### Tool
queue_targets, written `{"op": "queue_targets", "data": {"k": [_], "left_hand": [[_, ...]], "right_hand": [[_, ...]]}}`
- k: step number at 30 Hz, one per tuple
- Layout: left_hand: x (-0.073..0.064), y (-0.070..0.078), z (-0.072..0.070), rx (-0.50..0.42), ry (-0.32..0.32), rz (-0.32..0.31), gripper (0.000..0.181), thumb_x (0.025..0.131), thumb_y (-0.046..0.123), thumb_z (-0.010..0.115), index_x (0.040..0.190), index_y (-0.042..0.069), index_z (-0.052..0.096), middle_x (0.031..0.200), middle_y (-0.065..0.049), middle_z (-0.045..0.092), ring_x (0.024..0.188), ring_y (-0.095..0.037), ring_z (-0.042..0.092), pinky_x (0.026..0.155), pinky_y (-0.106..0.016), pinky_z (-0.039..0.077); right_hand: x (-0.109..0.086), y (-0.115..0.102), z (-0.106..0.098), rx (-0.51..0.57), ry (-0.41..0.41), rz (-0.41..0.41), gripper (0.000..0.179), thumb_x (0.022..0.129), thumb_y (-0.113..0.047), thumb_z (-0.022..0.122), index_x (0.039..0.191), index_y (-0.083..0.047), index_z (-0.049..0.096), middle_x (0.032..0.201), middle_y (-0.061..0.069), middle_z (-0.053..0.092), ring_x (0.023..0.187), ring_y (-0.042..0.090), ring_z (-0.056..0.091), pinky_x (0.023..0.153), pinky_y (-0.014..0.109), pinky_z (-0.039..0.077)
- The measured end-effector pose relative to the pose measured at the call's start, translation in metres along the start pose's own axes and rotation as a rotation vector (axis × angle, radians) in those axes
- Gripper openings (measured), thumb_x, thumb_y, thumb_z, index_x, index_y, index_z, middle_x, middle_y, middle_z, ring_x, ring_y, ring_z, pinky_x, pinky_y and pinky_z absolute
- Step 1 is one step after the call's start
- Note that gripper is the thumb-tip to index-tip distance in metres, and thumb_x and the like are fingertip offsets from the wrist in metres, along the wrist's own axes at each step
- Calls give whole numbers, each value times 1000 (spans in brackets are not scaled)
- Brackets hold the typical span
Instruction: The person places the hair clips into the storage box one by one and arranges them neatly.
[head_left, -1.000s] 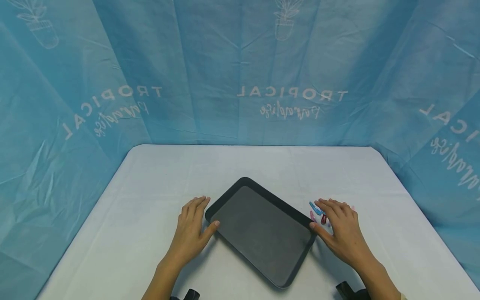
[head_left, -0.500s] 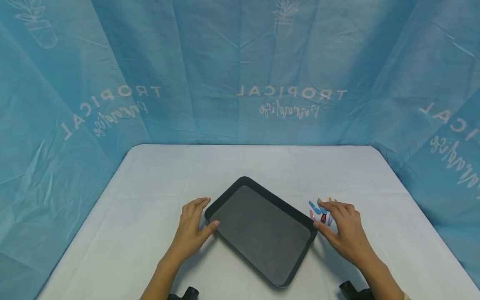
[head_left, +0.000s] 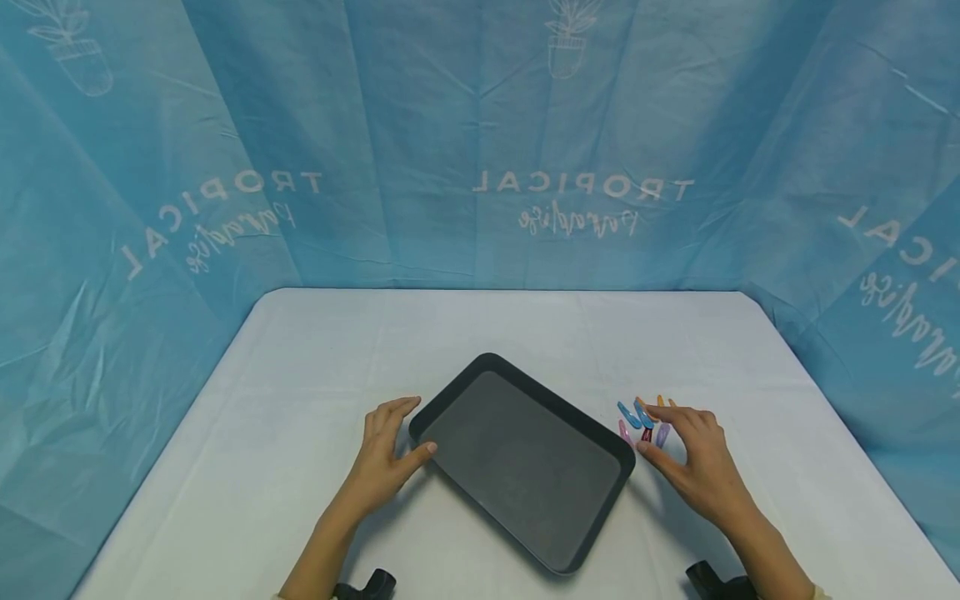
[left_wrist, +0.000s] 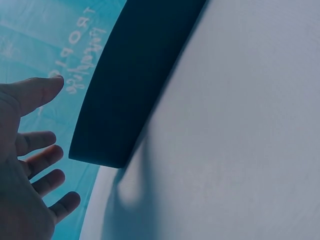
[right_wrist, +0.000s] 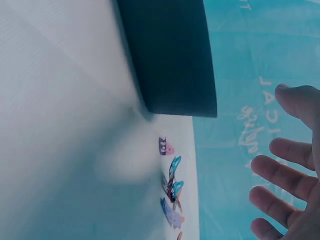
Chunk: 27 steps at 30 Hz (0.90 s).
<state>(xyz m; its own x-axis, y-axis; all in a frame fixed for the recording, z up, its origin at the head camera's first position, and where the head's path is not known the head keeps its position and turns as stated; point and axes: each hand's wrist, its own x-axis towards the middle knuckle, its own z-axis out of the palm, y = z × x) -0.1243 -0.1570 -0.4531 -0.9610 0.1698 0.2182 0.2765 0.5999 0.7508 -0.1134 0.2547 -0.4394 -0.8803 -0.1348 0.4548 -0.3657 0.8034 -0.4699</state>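
A dark grey rectangular tray (head_left: 522, 467) lies turned at an angle on the white table, its inside bare. My left hand (head_left: 381, 462) hovers at its left corner, fingers loosely extended and thumb tip overlapping the rim in the head view. Off the right corner, my right hand (head_left: 696, 467) has its thumb and fingers spread, holding nothing. Just beyond those fingertips lie several small colourful hair clips (head_left: 643, 415), in blue, pink, dark red, purple and orange, partly covered by the hand. Both wrist views show a gap between the fingers and the tray wall (left_wrist: 125, 85).
White cloth covers the table (head_left: 337, 350). A blue curtain (head_left: 420, 150) with mirrored lettering hangs behind and along both sides. Black wrist-camera mounts (head_left: 375, 585) show below the forearms at the near side.
My right hand has drawn rightward, away from the tray's corner, uncovering more of the hair clips. My left hand has barely shifted. The tray has stayed in place.
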Motion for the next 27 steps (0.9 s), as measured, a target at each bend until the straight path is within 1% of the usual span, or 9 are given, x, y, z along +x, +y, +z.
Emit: {"op": "queue_targets", "data": {"k": [4,8,12,16,22,27], "left_hand": [[1,-1,1,-25,-12,-6,65,84,24,70,141,11,40,141,-11,36,129,-28,29,98,-59,38],[2,-2,1,-67,-45,-40,66,84,24,70,141,10,40,143,-11,35,129,-27,28,99,-61,36],[3,-4,2,-104,-83,-68,66,85,24,70,142,12,39,145,-9,33,131,-27,25,100,-62,36],[4,-6,3,-125,-105,-58,66,85,25,70,142,14,38,145,-9,32,133,-29,23,99,-62,37],[5,-7,5,-145,-130,-49,68,84,23,71,143,14,37,146,-9,31,135,-29,21,102,-65,32],[6,-8,6,-157,-143,-53,70,84,21,71,144,14,35,147,-9,29,135,-29,21,103,-65,31]], "right_hand": [[-1,4,0,7,-11,21,47,75,-15,78,118,-6,61,114,17,61,106,31,46,84,50,35],[-1,7,0,4,-39,63,46,77,-19,77,119,-7,60,115,16,60,108,32,44,85,53,36],[-3,11,1,2,-57,98,47,78,-22,76,120,-7,60,117,17,60,110,33,43,86,56,38],[-4,17,2,-1,-52,109,47,78,-23,77,119,-6,61,116,16,61,109,32,44,85,55,39],[-6,26,0,-5,-39,92,47,77,-20,77,118,-6,61,112,14,63,105,29,46,83,48,38],[-6,32,-3,-16,-64,120,48,78,-21,76,121,-5,59,115,17,60,105,31,45,82,51,39]]}}
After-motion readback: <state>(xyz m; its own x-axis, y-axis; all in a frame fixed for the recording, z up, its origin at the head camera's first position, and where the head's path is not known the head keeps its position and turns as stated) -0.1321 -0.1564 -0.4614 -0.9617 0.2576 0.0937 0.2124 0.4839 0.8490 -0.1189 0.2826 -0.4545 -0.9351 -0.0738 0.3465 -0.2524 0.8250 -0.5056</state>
